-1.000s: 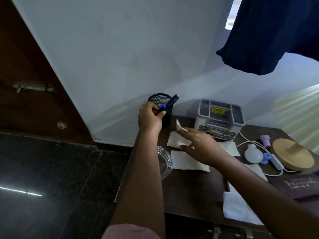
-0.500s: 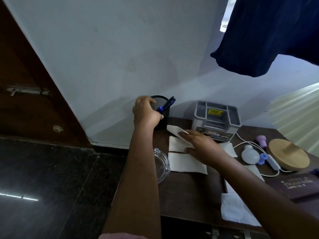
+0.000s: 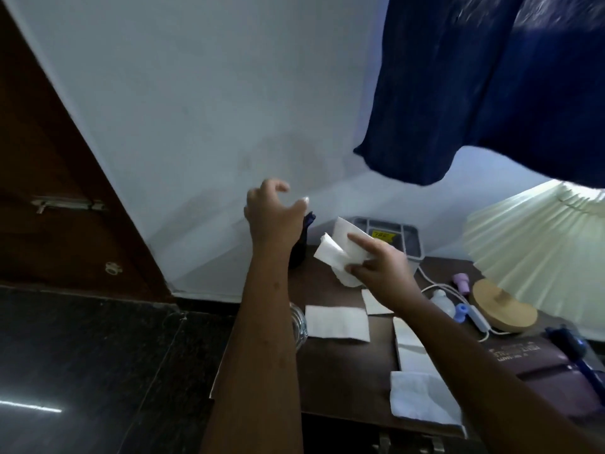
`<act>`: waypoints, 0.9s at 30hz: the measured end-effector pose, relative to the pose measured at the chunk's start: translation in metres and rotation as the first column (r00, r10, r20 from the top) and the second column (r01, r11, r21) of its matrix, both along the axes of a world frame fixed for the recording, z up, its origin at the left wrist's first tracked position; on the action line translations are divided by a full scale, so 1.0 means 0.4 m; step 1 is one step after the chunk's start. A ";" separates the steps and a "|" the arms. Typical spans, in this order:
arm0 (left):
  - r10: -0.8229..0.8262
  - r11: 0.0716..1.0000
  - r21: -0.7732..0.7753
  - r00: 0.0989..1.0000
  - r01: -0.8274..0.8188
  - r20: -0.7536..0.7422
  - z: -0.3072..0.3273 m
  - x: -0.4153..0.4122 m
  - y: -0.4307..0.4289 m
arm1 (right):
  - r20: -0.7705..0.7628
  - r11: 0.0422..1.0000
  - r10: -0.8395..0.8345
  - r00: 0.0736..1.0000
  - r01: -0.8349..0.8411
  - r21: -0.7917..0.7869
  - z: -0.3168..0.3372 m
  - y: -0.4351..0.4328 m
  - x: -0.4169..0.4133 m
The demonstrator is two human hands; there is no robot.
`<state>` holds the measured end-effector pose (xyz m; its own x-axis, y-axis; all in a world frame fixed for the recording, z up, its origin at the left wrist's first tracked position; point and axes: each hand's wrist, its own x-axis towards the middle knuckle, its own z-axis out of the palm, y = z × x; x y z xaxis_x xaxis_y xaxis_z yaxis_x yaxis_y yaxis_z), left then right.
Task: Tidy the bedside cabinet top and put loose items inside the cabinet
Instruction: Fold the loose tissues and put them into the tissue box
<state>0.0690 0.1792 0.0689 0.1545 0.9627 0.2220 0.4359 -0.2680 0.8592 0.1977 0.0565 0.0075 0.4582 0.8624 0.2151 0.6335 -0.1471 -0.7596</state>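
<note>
My left hand (image 3: 273, 213) hovers open above the black mesh pen holder (image 3: 298, 253), fingers spread and empty; a blue pen (image 3: 309, 221) sticks up out of the holder just behind the hand. My right hand (image 3: 379, 270) holds white paper pieces (image 3: 340, 249) lifted above the dark wooden cabinet top (image 3: 343, 371). More white paper sheets lie flat on the top: one (image 3: 337, 322) in the middle, one (image 3: 422, 404) near the front edge.
A grey organiser box (image 3: 409, 239) stands against the wall. A glass ashtray (image 3: 299, 326) sits by my left forearm. At the right are a lamp with pleated shade (image 3: 537, 253) and wooden base (image 3: 504, 306), a white cable, small bottles and a dark book (image 3: 540, 362). Blue cloth (image 3: 491, 86) hangs overhead.
My left hand let go of the blue pen into the holder and rose open. My right hand lifted the paper pieces off the cabinet top.
</note>
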 end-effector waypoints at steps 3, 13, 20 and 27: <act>-0.167 0.901 -0.386 0.980 0.196 0.109 0.032 -0.012 -0.084 | -0.044 0.994 -0.091 0.995 0.094 0.061 0.078 -0.060 -0.018; -0.033 0.710 -0.540 0.787 0.453 0.617 0.063 -0.030 -0.378 | -0.191 0.986 -0.083 0.978 0.108 0.128 0.220 -0.265 -0.129; 0.238 0.525 -0.681 0.681 0.511 0.693 -0.010 -0.065 -0.456 | -0.676 0.895 -0.089 0.731 0.357 0.269 0.187 -0.369 -0.144; 0.300 0.445 -0.696 0.638 0.564 0.709 -0.049 -0.010 -0.465 | -0.393 0.989 0.083 0.916 -0.027 0.146 0.129 -0.359 -0.146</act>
<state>0.0649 -0.0066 0.0492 0.5247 0.6621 -0.5351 -0.3234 0.7365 0.5941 0.1392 -0.0870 0.0593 0.4829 0.8642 0.1414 0.2795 0.0009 -0.9601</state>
